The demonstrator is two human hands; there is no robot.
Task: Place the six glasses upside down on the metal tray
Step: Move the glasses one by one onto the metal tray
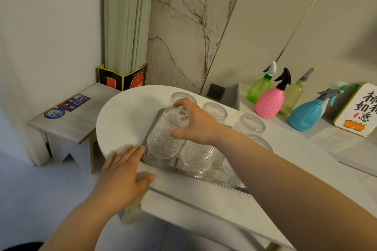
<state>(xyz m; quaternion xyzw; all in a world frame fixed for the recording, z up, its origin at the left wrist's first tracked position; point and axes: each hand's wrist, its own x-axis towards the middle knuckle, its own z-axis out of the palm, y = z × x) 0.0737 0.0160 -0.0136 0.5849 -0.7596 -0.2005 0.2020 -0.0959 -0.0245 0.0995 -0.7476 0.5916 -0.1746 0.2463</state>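
Nearest the camera, two bare forearms reach in from the bottom edge. The left hand lies flat, palm down, fingers spread loosely on the rounded end of the white table, its fingertips just beside the near-left corner of the metal tray; it grips nothing. The right hand comes across from the right, thumb and fingers curled around the upper part of a ribbed glass, closed on it near its base. That glass stands base up, mouth down, its long axis close to vertical with a slight lean to the right at the top; it sits at the left end of the tray, though whether its rim rests fully on the metal cannot be told.

The glasses are clear, pressed with fine vertical ribs above and a patterned band lower down, and barrel-shaped. A second glass stands just to the right of the held one, also inverted, touching or nearly touching it. More inverted glasses stand behind: one partly hidden by the fingers, one, one, and another mostly covered by the right forearm.

The tray is a shiny, mirror-like rectangle with a low rim. The tabletop is matte and pale. Along the wall to the right stand plastic spray bottles: green, pink and blue. A low grey stool stands to the left of the table.
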